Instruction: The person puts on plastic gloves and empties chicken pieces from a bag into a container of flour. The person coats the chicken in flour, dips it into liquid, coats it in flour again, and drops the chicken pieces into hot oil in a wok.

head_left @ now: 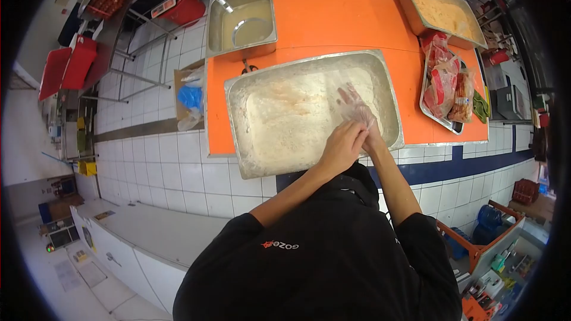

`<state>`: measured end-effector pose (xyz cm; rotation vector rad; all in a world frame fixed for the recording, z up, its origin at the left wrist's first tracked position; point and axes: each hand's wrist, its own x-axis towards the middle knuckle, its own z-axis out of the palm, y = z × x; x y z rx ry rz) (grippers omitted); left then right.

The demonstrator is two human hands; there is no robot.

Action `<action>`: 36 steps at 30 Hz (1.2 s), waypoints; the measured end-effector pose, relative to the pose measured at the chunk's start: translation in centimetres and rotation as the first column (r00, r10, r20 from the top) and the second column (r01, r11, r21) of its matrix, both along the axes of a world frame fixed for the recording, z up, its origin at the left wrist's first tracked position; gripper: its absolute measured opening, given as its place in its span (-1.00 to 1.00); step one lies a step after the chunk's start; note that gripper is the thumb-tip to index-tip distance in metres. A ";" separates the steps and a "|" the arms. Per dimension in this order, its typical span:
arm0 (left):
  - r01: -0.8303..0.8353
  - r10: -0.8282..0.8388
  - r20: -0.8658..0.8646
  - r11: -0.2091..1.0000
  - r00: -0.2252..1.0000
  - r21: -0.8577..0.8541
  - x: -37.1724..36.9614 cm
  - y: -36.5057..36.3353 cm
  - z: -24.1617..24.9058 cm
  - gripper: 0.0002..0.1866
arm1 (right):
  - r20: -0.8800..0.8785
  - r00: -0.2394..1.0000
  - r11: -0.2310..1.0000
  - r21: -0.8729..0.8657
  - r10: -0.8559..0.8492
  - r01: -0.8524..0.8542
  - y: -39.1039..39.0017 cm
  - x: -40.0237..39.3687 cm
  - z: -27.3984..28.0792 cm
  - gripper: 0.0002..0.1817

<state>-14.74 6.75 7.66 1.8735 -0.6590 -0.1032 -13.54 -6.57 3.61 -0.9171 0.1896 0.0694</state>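
Note:
My left hand (344, 145) is bare and closed at my right wrist, its fingers pinching the cuff of a clear plastic glove (367, 120). That glove covers my right hand (355, 107), which holds nothing and has its fingers stretched out and apart. Both hands are over the right side of a large metal tray (392, 113). Pale flour (285, 119) spreads across the tray's bottom, with a light brown patch near the far side.
Behind the tray stands a metal pan (215, 30) of cloudy liquid with a strainer (248, 31). Scissor handles (250, 68) show between them. At right are a pan of orange-tinted crumbs (443, 15) and a tray of bagged meat (443, 83). The orange table (333, 18) carries these.

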 end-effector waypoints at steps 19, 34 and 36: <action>0.128 -0.171 -0.284 0.978 0.943 -0.163 -0.9 1.4 -0.6 -0.80 | 0.107 0.994 0.983 -0.182 0.030 -0.010 -1.1 2.3 -7.8 -0.38; 0.291 -0.315 -0.279 0.949 0.907 -0.124 1.0 2.5 -0.3 -0.80 | -0.066 0.971 0.937 -0.283 -0.232 0.205 0.3 3.8 -1.7 -0.35; 0.258 -0.287 -0.244 0.955 0.926 -0.146 2.8 4.6 -1.7 -0.79 | -0.038 0.953 0.945 -0.144 -0.300 0.292 -0.3 3.9 -2.1 -0.35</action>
